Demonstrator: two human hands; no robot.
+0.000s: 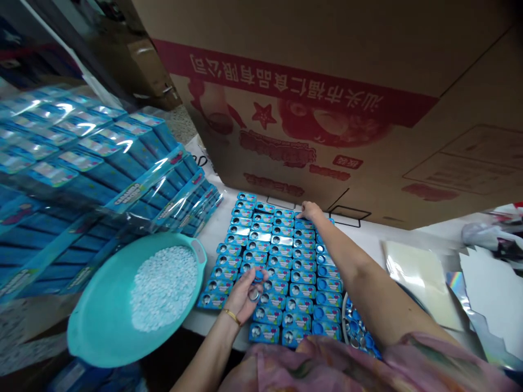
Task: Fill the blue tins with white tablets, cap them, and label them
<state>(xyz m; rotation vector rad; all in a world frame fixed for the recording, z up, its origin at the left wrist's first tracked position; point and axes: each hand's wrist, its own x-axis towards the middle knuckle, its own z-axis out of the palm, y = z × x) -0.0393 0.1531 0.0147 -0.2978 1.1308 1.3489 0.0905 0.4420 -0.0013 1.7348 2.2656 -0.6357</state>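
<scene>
Rows of small blue tins [271,287] with printed labels lie side by side on the white table. Many have a round opening at one end; in the columns towards the right, several of these openings are filled with blue discs. My left hand [242,296], palm partly up over the left-middle rows, is closed loosely around a few small round blue-and-silver caps [255,294]. At the far end of the rows, my right hand [312,211] rests on a tin with its fingers bent together. Whatever its fingertips hold is hidden.
A turquoise basin [102,326] of white tablets [163,288] stands at left, before stacked plastic-wrapped blue boxes [134,158]. A large cardboard carton [294,71] walls off the far side. Beside my right forearm sits a container of loose blue caps [359,329]; plastic sheets [420,277] lie further right.
</scene>
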